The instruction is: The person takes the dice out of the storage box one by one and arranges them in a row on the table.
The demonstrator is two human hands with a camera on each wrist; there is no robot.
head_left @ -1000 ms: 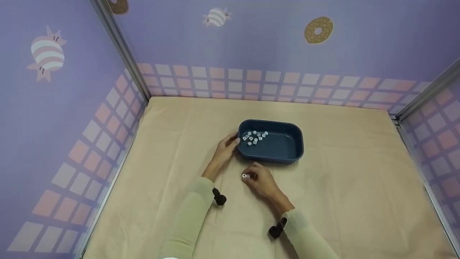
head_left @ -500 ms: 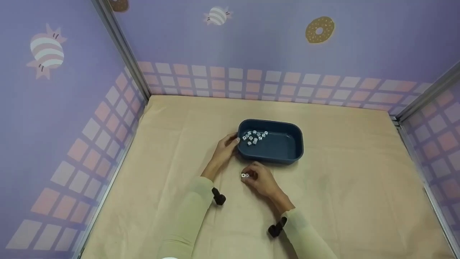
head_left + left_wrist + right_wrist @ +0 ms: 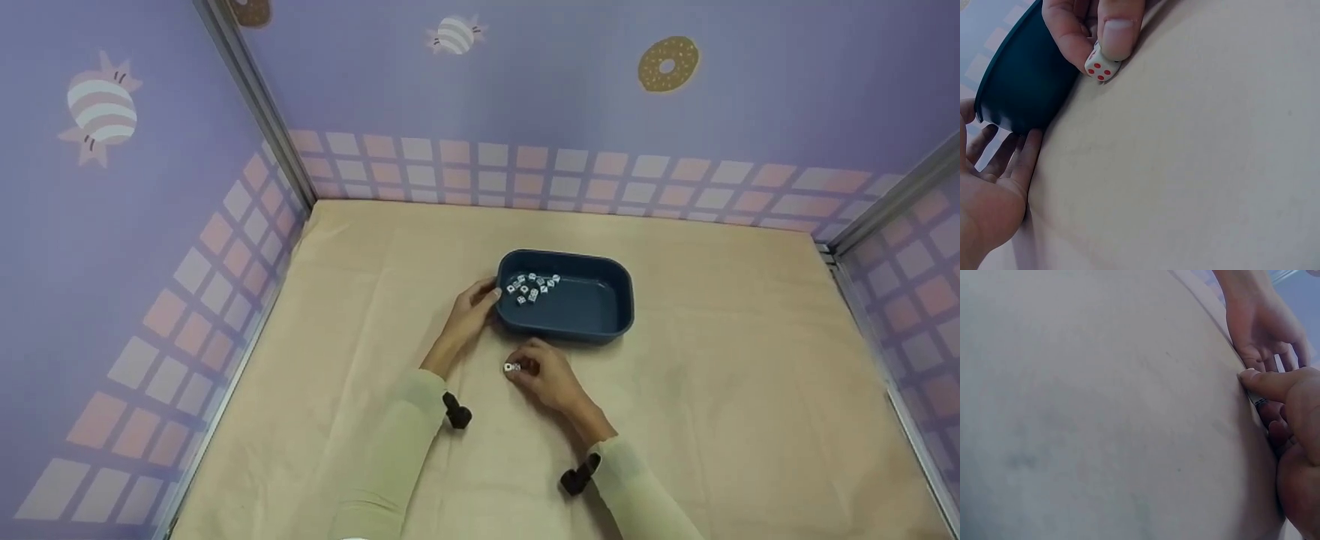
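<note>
A white die point(image 3: 1099, 68) with red pips is pinched between the thumb and fingers of my right hand point(image 3: 546, 377), close over the cloth. The head view shows two pipped faces side by side at those fingertips. Just beyond lies a dark blue rectangular box point(image 3: 592, 319) with rounded corners. Several white dice point(image 3: 533, 295) are gathered in its left end. My left hand point(image 3: 466, 315) holds the box by its left side, thumb at the rim and fingers along the outer wall. In the right wrist view the right thumb and fingers mostly cover the die point(image 3: 1256, 399).
Beige cloth point(image 3: 720, 375) with light creases covers the tabletop. Purple panels point(image 3: 555, 90) printed with sweets and pink and white squares stand at the back and both sides, joined by metal posts point(image 3: 259, 105). A dark wrist camera point(image 3: 577, 476) sits on each sleeve.
</note>
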